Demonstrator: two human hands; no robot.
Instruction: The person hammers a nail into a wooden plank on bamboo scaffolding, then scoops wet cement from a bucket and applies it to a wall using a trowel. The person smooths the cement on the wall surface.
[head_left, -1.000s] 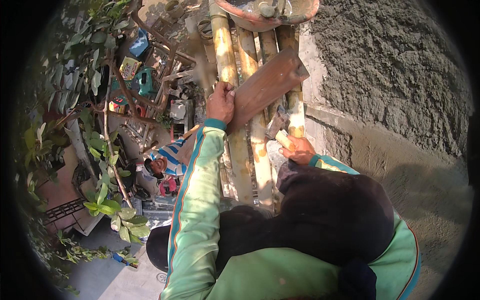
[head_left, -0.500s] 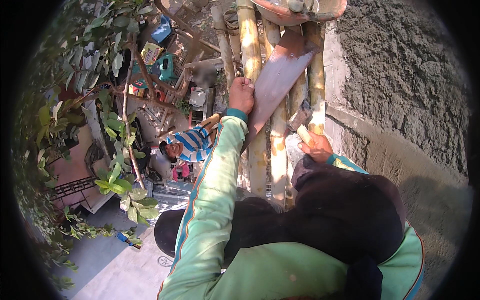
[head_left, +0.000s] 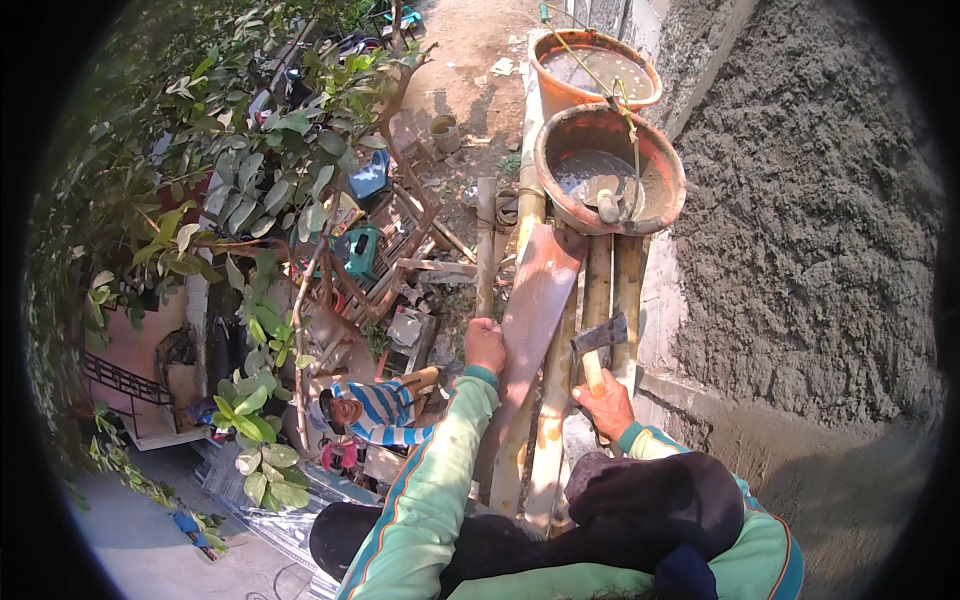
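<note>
- Plank [head_left: 535, 300] lies lengthwise on the bamboo poles [head_left: 597, 290] of a scaffold, its far end just below the near bucket [head_left: 610, 165].
- Left hand [head_left: 484, 345] has its grip closed on the plank's near left edge.
- Right hand [head_left: 603, 402] has its grip closed round the handle of a hammer [head_left: 598, 345], just right of the plank.
- Judging by its look, the plank is stiff, fairly heavy and rough; best held by its long edges near the middle.
- 2 buckets hold wet grey mortar; the rough plastered wall [head_left: 800, 200] stands right.
- Another person [head_left: 365, 412] in a striped shirt stands far below, left.
</note>
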